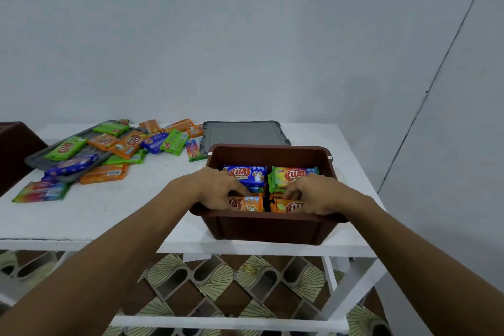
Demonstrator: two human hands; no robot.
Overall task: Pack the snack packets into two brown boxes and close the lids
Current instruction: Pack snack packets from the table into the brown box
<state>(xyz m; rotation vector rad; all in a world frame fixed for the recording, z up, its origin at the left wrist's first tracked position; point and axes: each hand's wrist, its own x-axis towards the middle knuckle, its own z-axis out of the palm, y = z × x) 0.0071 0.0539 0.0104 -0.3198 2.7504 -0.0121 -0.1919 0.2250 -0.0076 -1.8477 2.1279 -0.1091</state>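
Head view puts the brown box [268, 228] at the bench [131, 215] edge closest to us, and we place everything else from it. Just inside its near wall, our left hand [215, 188] curls its fingers [239, 189] over the top edge of the left orange packet [249, 205]. Our right hand [317, 193] does the same on the right orange packet [286, 207], fingers [292, 195] bent and narrow.

We judge the step to be seating this front row. To do it well, we push both packets down evenly and upright and keep them off the rim so a lid can sit flat. Deeper in the box, the blue packet [246, 173] and green packet [293, 175] stand side by side, so we avoid tipping them backward.

Beyond the box's far wall a grey lid [242, 134] lies flat, within easy reach for closing. Left of the box, well apart, the loose packets [109, 144] lie heaped over a second grey lid [35, 159].

Our fingertips are buried between packets, so we cannot tell how firmly they hold. We cannot see the box floor or any lower layers. At the far left a dark brown shape [13, 150] is cut off, likely the second box.
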